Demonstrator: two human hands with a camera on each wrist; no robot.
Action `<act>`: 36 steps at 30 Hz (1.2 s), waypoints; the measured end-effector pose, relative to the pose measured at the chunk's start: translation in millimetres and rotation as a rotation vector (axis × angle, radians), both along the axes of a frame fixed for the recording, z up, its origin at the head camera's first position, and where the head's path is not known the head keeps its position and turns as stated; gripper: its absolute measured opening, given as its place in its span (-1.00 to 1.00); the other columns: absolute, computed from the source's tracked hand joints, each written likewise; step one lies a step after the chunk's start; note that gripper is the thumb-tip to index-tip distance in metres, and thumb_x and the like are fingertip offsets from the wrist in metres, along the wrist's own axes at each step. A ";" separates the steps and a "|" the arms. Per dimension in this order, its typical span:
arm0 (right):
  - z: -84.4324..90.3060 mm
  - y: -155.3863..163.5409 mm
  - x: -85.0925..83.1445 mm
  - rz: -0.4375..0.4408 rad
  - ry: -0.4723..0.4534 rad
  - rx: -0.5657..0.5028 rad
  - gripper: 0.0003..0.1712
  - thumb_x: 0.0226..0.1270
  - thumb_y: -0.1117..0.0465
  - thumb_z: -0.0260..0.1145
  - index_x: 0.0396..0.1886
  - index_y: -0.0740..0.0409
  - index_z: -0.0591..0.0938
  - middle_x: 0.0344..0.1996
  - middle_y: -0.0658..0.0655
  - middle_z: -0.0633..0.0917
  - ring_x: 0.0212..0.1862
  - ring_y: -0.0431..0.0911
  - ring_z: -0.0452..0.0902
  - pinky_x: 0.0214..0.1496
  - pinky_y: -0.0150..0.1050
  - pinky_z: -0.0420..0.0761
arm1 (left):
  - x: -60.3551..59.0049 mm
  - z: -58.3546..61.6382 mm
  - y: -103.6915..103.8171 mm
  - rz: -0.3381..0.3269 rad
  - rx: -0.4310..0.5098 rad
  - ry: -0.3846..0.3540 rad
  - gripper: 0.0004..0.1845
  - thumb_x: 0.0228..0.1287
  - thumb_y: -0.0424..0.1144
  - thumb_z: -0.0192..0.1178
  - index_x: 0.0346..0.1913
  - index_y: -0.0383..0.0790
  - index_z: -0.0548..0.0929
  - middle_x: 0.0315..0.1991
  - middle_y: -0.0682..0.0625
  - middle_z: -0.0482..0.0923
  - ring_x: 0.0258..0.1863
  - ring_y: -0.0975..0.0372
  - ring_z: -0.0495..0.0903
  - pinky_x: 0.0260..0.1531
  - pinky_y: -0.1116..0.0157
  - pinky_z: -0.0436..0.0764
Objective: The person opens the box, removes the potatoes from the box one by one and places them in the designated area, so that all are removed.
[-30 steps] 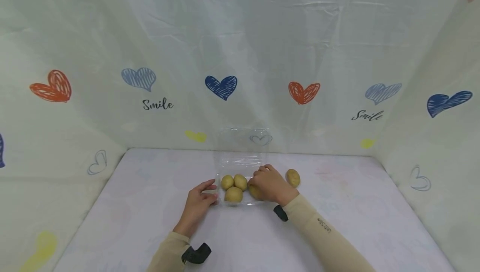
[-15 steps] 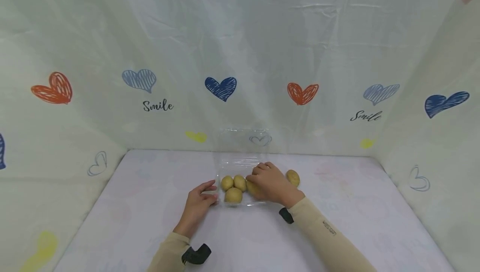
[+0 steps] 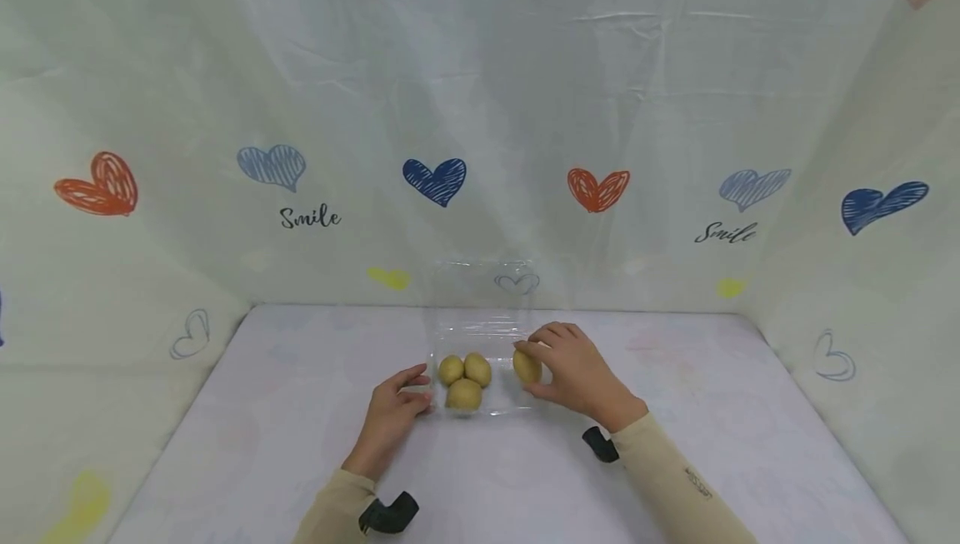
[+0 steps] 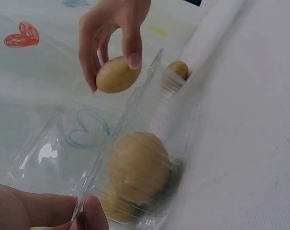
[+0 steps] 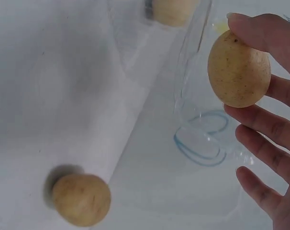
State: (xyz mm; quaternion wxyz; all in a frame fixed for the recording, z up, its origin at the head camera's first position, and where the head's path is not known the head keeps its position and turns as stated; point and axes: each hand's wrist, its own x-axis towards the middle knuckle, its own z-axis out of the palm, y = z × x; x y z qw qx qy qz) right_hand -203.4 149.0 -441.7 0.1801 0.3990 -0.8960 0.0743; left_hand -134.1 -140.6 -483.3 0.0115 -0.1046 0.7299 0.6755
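My right hand (image 3: 579, 373) pinches a potato (image 3: 527, 366) between thumb and fingertips, above the right end of a clear plastic clamshell box (image 3: 508, 402). The right wrist view shows this held potato (image 5: 239, 69) off the table. Three potatoes lie together in the box's left part, the front one (image 3: 463, 395) larger. At the box's left side is my left hand (image 3: 392, 411); in the left wrist view its thumb and finger pinch the plastic rim (image 4: 94, 165). Another potato (image 5: 82, 200) sits on the table outside the box, hidden behind my right hand in the head view.
The box's transparent lid (image 3: 480, 286) stands raised at the back, against the heart-printed curtain (image 3: 360, 111). A white cloth covers the table (image 3: 495, 486). Dark wrist straps (image 3: 388, 514) show on both arms.
My right hand has lifted the potato from the box's right part and shifted slightly right, now covering the loose potato outside. The left hand stays at the box's left side.
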 end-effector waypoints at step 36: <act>-39.3 114.7 9.3 -0.261 0.074 -0.239 -0.32 -0.06 0.08 0.75 0.09 0.22 0.77 -0.12 0.16 0.80 -0.01 0.16 0.65 0.03 0.18 0.66 | -0.2 -1.7 0.1 -0.013 -0.018 -0.014 -0.45 0.41 -0.58 0.23 0.43 -0.57 0.43 0.22 -0.40 0.51 -0.20 0.19 0.66 -0.22 0.35 0.75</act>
